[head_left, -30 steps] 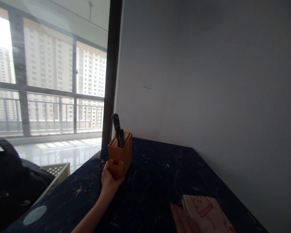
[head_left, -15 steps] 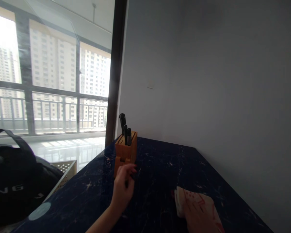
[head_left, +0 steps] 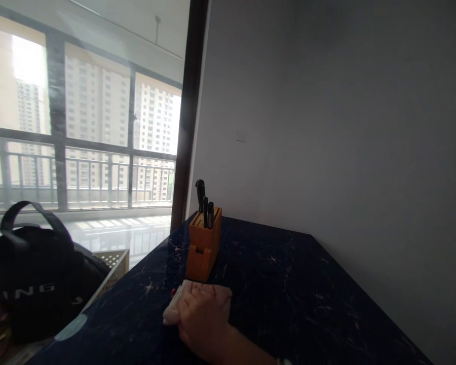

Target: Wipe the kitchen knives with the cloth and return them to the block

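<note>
My right hand [head_left: 203, 317] reaches in from the lower right and lies over a folded cloth [head_left: 223, 295], pale with red markings. The fingers grip it from above, and a red thumbnail shows at the cloth's left edge. The cloth rests on the dark blue marbled tabletop [head_left: 273, 284], just in front of a wooden knife block [head_left: 198, 263]. Black-handled knives [head_left: 205, 212] stand upright in the block's slots. My left hand is out of view.
Left of the table, a black bag [head_left: 41, 274] with white letters sits by a light crate [head_left: 117, 268] with a perforated wall. A pale round patch [head_left: 71, 327] marks the table's left edge. A grey wall [head_left: 327, 126] rises behind and to the right.
My right hand has moved left with the cloth, from the table's right part to in front of the knife block. My left hand, earlier by the block's base, has left the view.
</note>
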